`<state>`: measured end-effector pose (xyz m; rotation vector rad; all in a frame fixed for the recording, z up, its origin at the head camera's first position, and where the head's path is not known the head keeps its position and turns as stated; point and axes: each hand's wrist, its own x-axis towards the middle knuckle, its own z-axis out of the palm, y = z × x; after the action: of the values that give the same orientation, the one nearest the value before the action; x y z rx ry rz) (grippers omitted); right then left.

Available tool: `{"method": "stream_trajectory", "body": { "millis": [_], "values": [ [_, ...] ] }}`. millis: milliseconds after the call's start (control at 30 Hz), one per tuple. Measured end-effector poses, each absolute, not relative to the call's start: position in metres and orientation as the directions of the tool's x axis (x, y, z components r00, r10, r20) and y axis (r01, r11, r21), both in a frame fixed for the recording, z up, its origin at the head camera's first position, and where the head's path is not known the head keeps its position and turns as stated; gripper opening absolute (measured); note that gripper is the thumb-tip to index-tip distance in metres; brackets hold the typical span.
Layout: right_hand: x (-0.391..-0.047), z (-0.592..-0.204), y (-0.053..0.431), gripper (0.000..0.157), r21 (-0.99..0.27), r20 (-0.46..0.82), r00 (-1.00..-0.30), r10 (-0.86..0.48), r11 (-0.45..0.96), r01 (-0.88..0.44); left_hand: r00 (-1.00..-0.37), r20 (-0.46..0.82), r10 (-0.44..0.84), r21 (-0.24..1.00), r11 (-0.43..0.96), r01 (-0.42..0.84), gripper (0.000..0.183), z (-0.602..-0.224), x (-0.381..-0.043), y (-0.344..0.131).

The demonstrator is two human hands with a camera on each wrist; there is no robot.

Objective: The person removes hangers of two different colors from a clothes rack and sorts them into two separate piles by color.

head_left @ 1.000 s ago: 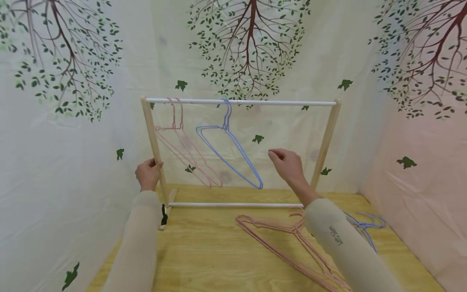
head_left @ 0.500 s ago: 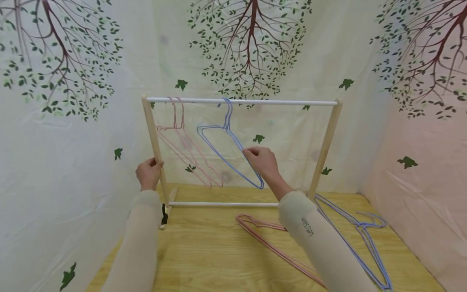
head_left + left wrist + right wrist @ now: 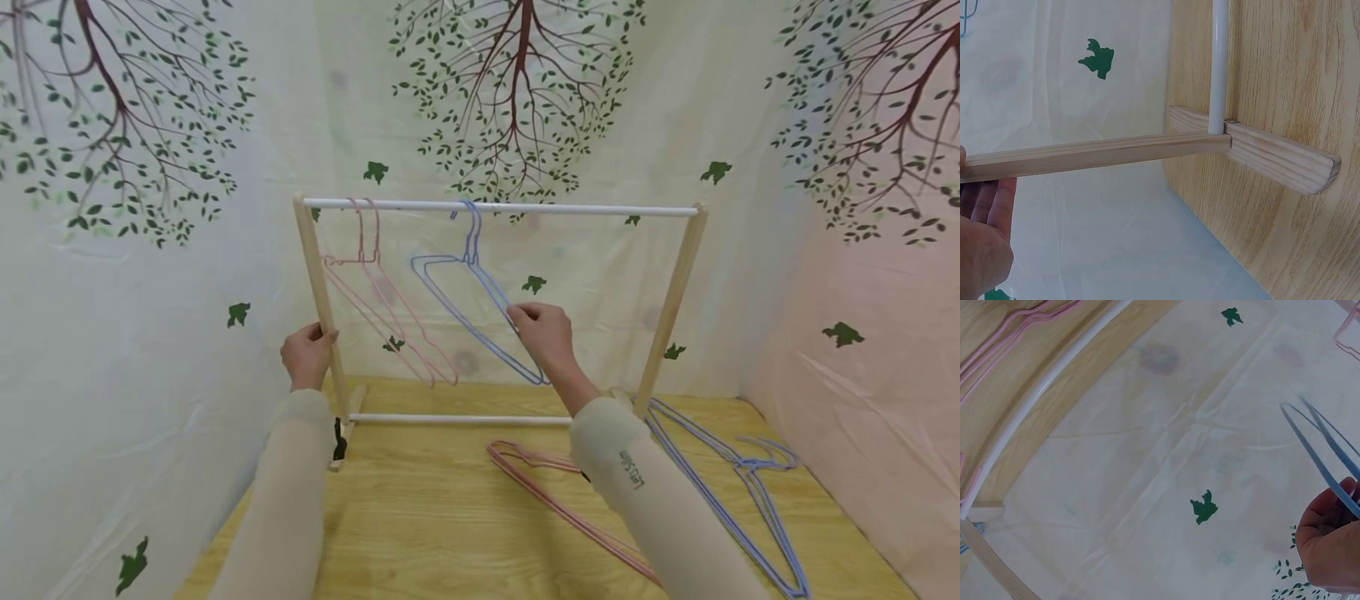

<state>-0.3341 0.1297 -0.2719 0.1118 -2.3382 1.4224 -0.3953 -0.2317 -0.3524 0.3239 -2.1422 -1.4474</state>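
In the head view, my left hand (image 3: 307,358) holds the left wooden post (image 3: 310,250) of a small rack. The left wrist view shows its fingers under that post. Two blue clothes hangers (image 3: 470,259) hang side by side from the white top rod (image 3: 592,209). My right hand (image 3: 546,340) pinches the sloping right arm of a blue hanger, thumb and forefinger together. The right wrist view has curled fingers around the blue wire, with the hangers' ends pointing away. Two pink clothes hangers (image 3: 362,259) hang farther left, close to the post.
Several pink hangers (image 3: 558,514) lie on the wooden table (image 3: 420,517), partly hidden by my right sleeve. Blue hangers (image 3: 750,464) lie at the right. A white lower rod (image 3: 457,419) joins the rack's posts. Behind hangs a leaf-printed sheet (image 3: 600,275).
My right hand has moved left from the open space to the blue hangers and taken hold of one; their lower ends then shift slightly right. My left hand stays on the post.
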Motion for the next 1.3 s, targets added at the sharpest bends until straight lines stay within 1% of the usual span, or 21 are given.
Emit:
{"method": "stream_trajectory", "body": {
  "millis": [233,367,567,733,967,1200,1300],
  "values": [
    [-0.336,-0.268,0.137,0.031,-0.846,0.375,-0.913,0.159,0.461,-0.267,-0.826,0.293,-0.482,0.916,0.389,0.098,0.034,-0.354,-0.398,-0.233],
    [-0.338,-0.269,0.143,0.029,-0.828,0.414,-0.891,0.188,0.485,-0.283,-0.821,0.3,-0.485,0.915,0.39,0.104,0.034,-0.354,-0.4,-0.233],
    [-0.34,-0.275,0.155,0.023,-0.771,0.532,-0.81,0.246,0.536,-0.344,-0.83,0.294,-0.474,0.915,0.391,0.101,0.035,-0.354,-0.401,-0.232],
    [-0.338,-0.279,0.166,0.022,-0.743,0.589,-0.757,0.282,0.559,-0.369,-0.84,0.271,-0.47,0.923,0.374,0.089,0.036,-0.354,-0.4,-0.231],
    [-0.332,-0.286,0.181,0.019,-0.714,0.663,-0.673,0.328,0.546,-0.438,-0.835,0.28,-0.474,0.919,0.385,0.09,0.035,-0.352,-0.395,-0.229],
    [-0.329,-0.292,0.198,0.012,-0.656,0.747,-0.556,0.365,0.539,-0.528,-0.826,0.294,-0.481,0.914,0.393,0.097,0.035,-0.352,-0.394,-0.23],
    [-0.325,-0.295,0.205,0.012,-0.648,0.759,-0.528,0.381,0.52,-0.557,-0.823,0.297,-0.484,0.911,0.402,0.093,0.035,-0.352,-0.392,-0.23]
  ]
}}
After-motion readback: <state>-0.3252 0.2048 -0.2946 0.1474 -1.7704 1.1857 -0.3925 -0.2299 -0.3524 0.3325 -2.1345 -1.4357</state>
